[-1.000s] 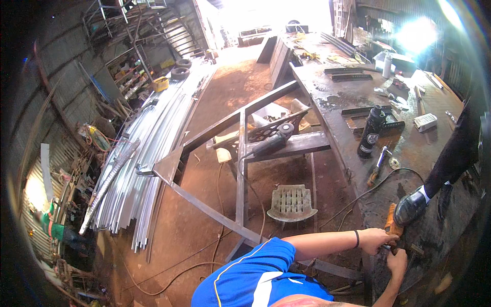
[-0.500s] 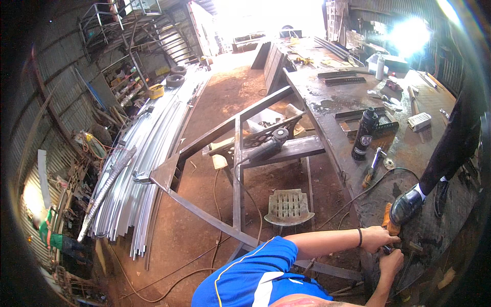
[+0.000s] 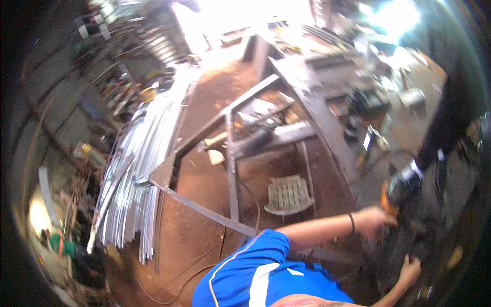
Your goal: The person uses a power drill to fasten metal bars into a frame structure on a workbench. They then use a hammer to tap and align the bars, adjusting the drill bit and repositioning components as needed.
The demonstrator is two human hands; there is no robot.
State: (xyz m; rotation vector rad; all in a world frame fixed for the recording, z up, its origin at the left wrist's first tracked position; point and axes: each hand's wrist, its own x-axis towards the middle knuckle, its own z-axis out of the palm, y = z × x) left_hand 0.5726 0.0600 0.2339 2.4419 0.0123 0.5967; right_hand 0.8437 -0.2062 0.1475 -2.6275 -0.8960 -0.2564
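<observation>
My left hand (image 3: 376, 221), with a dark band at its wrist, is over the dark workbench (image 3: 327, 123) at the lower right. Its fingers look curled beside an orange piece (image 3: 388, 200); blur hides what they hold. That piece lies against the black shoe (image 3: 403, 185) of a person on the bench. Lower and farther right is my right hand (image 3: 410, 268), apart from the left. Its thumb stands away from the fingers, and nothing shows between them.
A welded metal frame (image 3: 230, 153) stands left of the bench, with an angle grinder (image 3: 255, 137) on it. Below that is a slatted chair seat (image 3: 289, 195). Long shiny metal profiles (image 3: 138, 174) lie on the left floor. Cables (image 3: 207, 268) cross the ground.
My right hand has moved away from my left, to the right and down. My left hand has shifted slightly up. The whole view has shifted and blurred.
</observation>
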